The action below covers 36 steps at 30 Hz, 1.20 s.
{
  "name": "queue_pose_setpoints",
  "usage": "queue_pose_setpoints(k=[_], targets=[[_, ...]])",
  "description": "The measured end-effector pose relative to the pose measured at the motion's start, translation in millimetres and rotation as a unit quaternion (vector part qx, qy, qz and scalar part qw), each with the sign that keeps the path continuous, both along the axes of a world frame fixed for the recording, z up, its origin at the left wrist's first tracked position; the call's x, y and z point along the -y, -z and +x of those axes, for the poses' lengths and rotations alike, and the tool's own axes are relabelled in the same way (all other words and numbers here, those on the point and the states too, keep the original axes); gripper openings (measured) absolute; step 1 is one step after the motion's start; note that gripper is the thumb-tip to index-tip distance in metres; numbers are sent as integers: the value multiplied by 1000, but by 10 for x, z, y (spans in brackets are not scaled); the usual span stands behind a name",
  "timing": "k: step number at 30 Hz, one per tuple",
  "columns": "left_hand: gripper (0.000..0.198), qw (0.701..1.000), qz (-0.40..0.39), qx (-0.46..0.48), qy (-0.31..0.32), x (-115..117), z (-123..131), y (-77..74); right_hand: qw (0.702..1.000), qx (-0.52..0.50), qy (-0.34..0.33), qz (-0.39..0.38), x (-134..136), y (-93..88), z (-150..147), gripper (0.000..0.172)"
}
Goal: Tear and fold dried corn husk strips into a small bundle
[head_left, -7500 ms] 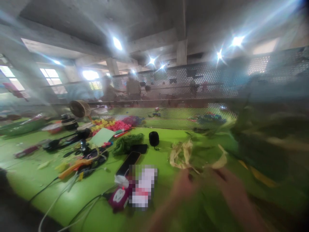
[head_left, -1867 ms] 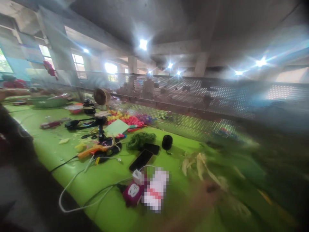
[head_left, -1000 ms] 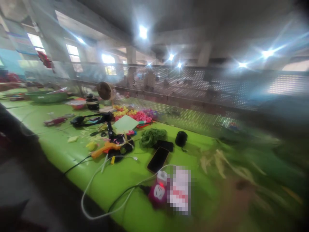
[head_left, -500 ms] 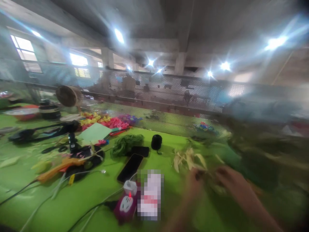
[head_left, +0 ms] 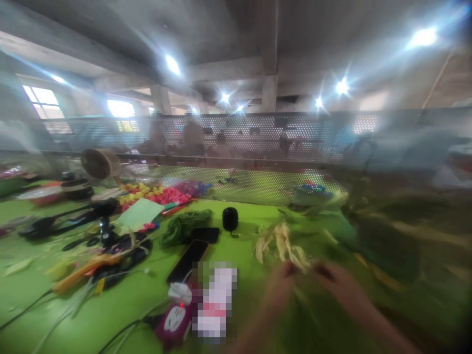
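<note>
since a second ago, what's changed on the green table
The view has swung back right, so both hands show again: left hand and right hand meet at the pale leaf strips. Phone, black spool and orange glue gun lie as before.

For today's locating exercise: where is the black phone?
The black phone lies on the green table, left of centre in the head view, between the green yarn and the pink plug.

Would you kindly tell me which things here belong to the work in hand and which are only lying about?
In hand: pale leaf strips, at the fingertips of the left hand and right hand; the grip is blurred.
Lying about: phone, black spool, green yarn bundle, orange glue gun, green paper sheet, all on the green table.
</note>
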<state>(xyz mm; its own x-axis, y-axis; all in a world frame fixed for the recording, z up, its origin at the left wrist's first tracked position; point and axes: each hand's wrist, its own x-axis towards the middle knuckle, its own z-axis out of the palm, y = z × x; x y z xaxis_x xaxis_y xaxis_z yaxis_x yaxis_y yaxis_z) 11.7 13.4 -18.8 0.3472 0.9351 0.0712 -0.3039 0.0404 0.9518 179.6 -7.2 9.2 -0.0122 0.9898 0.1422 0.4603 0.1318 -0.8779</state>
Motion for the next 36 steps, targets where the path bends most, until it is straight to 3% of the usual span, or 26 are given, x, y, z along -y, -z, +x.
queue_pose_setpoints(k=[6,16,19,25,31,36], targets=[[25,998,8,-54,38,82,-14,-83,981,-169,10,-99,9,-9,29,50],[24,997,-11,-49,65,180,6,-178,968,-218,-14,-123,47,42,17,34],[26,996,-12,-49,69,168,3,-154,975,-190,4,-114,34,81,35,31],[25,998,22,-39,46,180,46,-108,991,-118,56,-21,90,55,-10,25],[23,996,17,-56,62,202,35,-122,993,-82,79,-10,152,-7,-107,21],[22,994,35,-89,53,169,48,-43,999,-9,47,-6,102,7,16,24]])
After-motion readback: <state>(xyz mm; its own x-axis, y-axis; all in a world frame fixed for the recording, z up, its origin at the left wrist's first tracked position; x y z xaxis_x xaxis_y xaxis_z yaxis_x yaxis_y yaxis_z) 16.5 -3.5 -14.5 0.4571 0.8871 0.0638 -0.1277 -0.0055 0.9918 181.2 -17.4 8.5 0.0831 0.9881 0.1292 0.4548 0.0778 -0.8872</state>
